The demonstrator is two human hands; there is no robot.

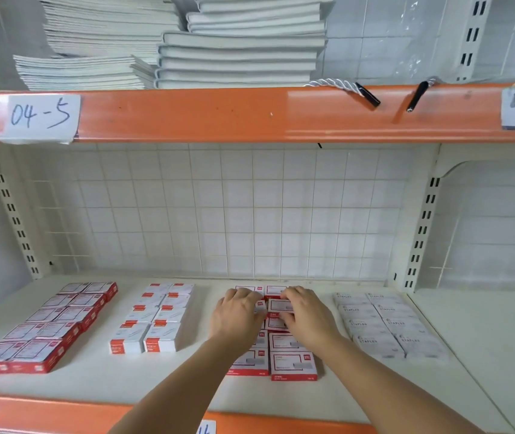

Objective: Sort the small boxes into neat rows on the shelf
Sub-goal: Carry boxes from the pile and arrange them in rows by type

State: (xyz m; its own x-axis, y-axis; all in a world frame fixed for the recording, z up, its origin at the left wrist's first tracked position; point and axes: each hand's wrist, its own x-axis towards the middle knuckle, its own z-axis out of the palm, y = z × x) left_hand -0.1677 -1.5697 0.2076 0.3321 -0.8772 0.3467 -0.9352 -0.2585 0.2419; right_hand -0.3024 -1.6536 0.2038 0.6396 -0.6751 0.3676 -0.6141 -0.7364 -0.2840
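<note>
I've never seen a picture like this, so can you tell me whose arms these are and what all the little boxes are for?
The camera sits on a person's head, looking down, so you see their own arms. The left hand and right hand rest on a group of red-and-white boxes, and together they hold one small box on top of it. They are tidying boxes into rows on a white shelf. Beside them lie red boxes, white boxes with red ends and grey staples boxes. Above, notebooks are stacked.
</note>
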